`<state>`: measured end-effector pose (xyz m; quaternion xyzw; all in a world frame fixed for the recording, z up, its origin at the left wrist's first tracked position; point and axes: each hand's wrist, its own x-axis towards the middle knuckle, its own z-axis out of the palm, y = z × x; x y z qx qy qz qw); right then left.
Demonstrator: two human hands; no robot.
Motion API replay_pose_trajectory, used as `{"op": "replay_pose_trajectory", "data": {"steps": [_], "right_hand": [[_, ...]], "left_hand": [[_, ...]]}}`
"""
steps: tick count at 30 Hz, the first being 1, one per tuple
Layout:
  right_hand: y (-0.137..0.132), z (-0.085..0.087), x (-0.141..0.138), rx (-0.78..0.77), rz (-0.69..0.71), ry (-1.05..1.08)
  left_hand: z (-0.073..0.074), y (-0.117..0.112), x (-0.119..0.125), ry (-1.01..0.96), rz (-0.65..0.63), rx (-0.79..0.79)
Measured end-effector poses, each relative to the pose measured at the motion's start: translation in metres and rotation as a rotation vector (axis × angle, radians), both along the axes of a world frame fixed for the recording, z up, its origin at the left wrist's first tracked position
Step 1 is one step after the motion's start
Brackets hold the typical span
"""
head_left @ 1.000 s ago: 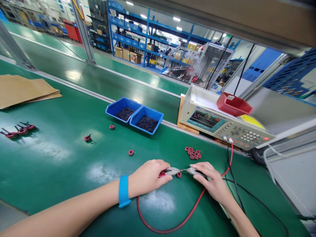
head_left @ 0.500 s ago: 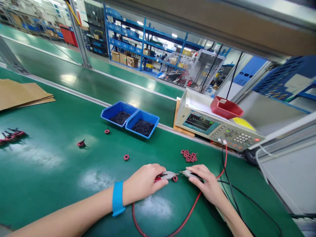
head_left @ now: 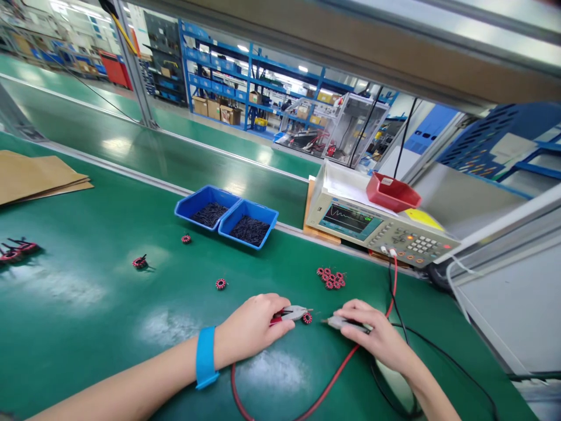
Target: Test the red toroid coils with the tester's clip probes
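Left fingers (head_left: 279, 303) pinch a metal clip (head_left: 295, 313) beside a ribbed ring (head_left: 307, 318); at its three o'clock, right fingers (head_left: 361, 316) pinch another clip (head_left: 338, 322).

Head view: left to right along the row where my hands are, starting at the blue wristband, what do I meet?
Blue wristband → left hand → left clip in its grip → red ring coil → right clip → right hand holding that clip.
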<state>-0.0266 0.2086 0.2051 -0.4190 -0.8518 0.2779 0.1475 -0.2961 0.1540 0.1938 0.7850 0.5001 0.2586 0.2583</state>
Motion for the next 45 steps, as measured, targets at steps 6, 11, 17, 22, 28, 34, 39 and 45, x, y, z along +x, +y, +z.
{"op": "replay_pose_trajectory", "data": {"steps": [6,11,17,22,28,34,39,45], "right_hand": [[-0.016,0.003,-0.020,0.126,0.024,-0.165],[-0.017,0.001,-0.026,0.168,0.004,-0.156],[-0.019,0.003,-0.028,0.183,-0.018,-0.129],[-0.022,0.003,-0.028,0.178,-0.025,-0.106],[-0.015,-0.003,-0.010,0.206,-0.333,-0.146],[-0.004,-0.013,-0.011,0.371,-0.562,-0.261],[0.007,-0.018,-0.020,0.416,-0.569,-0.270],[0.002,-0.020,-0.026,0.422,-0.417,-0.251]], "left_hand": [[0.000,-0.002,0.001,-0.003,0.011,-0.010],[0.000,-0.002,0.002,-0.003,0.016,-0.015],[0.002,-0.003,0.005,-0.020,0.016,-0.006],[0.004,-0.007,-0.004,-0.014,0.045,-0.005],[0.009,-0.029,-0.044,0.115,0.285,-0.054],[0.014,-0.034,-0.029,0.140,0.228,-0.029],[0.018,-0.013,0.002,0.078,0.108,-0.020],[0.006,-0.003,0.012,-0.002,0.104,-0.023]]}}
